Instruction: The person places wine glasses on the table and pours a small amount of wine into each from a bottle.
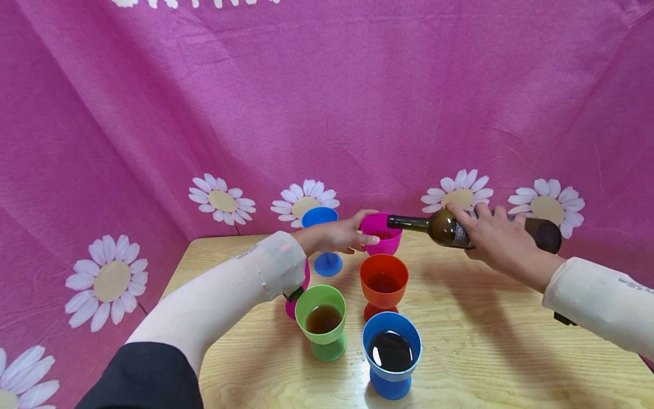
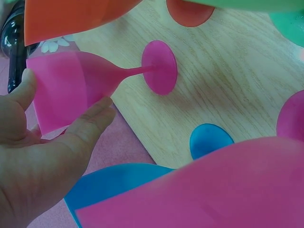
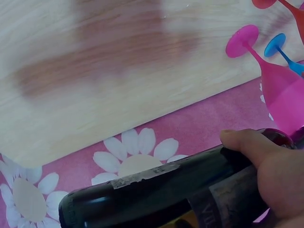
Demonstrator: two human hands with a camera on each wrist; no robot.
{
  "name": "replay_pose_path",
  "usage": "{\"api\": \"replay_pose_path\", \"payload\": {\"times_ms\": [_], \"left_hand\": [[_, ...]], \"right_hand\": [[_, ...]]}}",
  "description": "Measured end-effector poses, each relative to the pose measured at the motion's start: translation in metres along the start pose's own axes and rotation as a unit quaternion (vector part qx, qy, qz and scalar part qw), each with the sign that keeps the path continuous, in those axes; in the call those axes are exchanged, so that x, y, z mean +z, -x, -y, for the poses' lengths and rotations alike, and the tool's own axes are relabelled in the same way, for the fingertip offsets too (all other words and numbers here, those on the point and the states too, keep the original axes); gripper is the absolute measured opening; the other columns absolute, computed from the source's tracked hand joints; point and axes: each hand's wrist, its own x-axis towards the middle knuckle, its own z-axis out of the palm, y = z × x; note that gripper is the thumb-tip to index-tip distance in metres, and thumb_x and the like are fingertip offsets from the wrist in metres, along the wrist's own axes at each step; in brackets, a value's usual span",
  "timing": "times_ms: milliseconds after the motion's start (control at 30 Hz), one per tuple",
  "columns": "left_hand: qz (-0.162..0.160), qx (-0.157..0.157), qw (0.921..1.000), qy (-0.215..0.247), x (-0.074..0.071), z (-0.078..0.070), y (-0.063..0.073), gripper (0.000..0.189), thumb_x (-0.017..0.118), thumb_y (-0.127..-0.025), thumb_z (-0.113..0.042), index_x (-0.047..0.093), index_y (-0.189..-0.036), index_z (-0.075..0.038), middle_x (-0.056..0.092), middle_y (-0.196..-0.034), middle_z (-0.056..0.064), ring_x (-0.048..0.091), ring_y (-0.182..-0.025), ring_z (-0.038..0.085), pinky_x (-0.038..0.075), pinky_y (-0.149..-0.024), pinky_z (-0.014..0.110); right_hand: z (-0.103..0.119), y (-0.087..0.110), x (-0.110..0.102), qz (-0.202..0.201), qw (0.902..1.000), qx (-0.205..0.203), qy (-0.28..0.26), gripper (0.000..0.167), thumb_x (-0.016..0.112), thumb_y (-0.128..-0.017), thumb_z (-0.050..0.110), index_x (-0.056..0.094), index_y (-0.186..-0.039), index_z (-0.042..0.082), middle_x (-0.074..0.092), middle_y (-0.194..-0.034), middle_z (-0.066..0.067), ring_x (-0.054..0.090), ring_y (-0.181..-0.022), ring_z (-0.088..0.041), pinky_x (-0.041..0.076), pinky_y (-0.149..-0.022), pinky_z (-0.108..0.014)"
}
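At the far side of the table, my left hand holds a magenta goblet by its bowl, thumb on one side and fingers on the other. Some reddish liquid shows inside the bowl. My right hand grips a dark glass wine bottle around its body, tipped almost level. Its neck points left, with the mouth over the goblet's rim. In the left wrist view the goblet's foot is close over the wood. The bottle's label is partly covered by the right hand.
Nearer stand a red goblet, a green goblet and a blue goblet, each with dark liquid. Another blue goblet and a magenta one are partly behind the left arm. A pink flowered cloth hangs behind the wooden table.
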Motion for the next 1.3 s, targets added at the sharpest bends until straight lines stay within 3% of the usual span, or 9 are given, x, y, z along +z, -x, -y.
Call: {"api": "replay_pose_path", "payload": {"times_ms": [367,500,633,800,1033,1300], "left_hand": [[0.002,-0.003,1.0,0.002,0.0,0.0,0.0,0.079,0.063,-0.103,-0.026,0.013,-0.164,-0.034,0.035,-0.161,0.017,0.049,-0.139,0.044,0.039,-0.116,0.056],[0.005,-0.003,0.9999,0.013,0.0,0.0,0.001,0.078,0.063,-0.103,-0.025,0.014,-0.164,-0.033,0.033,-0.162,0.018,0.046,-0.141,0.046,0.036,-0.118,0.057],[0.005,0.0,0.9999,0.014,0.0,0.001,0.001,0.077,0.062,-0.104,-0.025,0.015,-0.163,-0.033,0.034,-0.161,0.018,0.047,-0.141,0.046,0.036,-0.118,0.056],[0.003,0.0,1.0,0.006,0.0,0.0,0.0,0.077,0.063,-0.104,-0.026,0.015,-0.163,-0.032,0.035,-0.161,0.017,0.049,-0.14,0.043,0.037,-0.118,0.055],[0.0,0.001,1.0,0.008,0.0,0.0,0.001,0.077,0.062,-0.104,-0.025,0.014,-0.164,-0.031,0.033,-0.161,0.017,0.049,-0.139,0.044,0.037,-0.117,0.056],[0.001,0.0,1.0,0.006,0.001,-0.001,0.002,0.077,0.062,-0.104,-0.024,0.013,-0.164,-0.031,0.034,-0.161,0.017,0.049,-0.139,0.044,0.038,-0.117,0.056]], "right_hand": [[0.007,0.002,0.012,-0.005,0.9973,0.023,-0.07,0.101,0.092,-0.076,0.026,0.03,-0.156,0.023,0.054,-0.113,-0.03,0.055,-0.091,-0.052,0.045,-0.065,-0.067],[0.009,0.005,0.017,-0.002,0.9933,0.027,-0.113,0.101,0.091,-0.077,0.025,0.029,-0.156,0.022,0.054,-0.114,-0.03,0.055,-0.092,-0.053,0.045,-0.06,-0.06],[0.011,0.007,0.024,-0.025,0.9864,0.025,-0.16,0.1,0.091,-0.076,0.024,0.029,-0.154,0.019,0.053,-0.112,-0.031,0.058,-0.09,-0.054,0.049,-0.055,-0.057],[0.013,0.008,0.031,-0.078,0.9655,0.006,-0.248,0.099,0.094,-0.073,0.015,0.032,-0.15,0.009,0.056,-0.112,-0.032,0.063,-0.095,-0.049,0.054,-0.071,-0.065],[0.024,0.009,0.042,-0.109,0.9282,0.006,-0.356,0.098,0.093,-0.074,0.008,0.032,-0.152,0.006,0.056,-0.129,-0.026,0.06,-0.113,-0.044,0.049,-0.094,-0.068],[0.036,0.015,0.052,-0.111,0.9041,0.07,-0.407,0.102,0.091,-0.08,0.021,0.022,-0.156,0.012,0.059,-0.127,-0.031,0.063,-0.109,-0.05,0.048,-0.091,-0.072]]}}
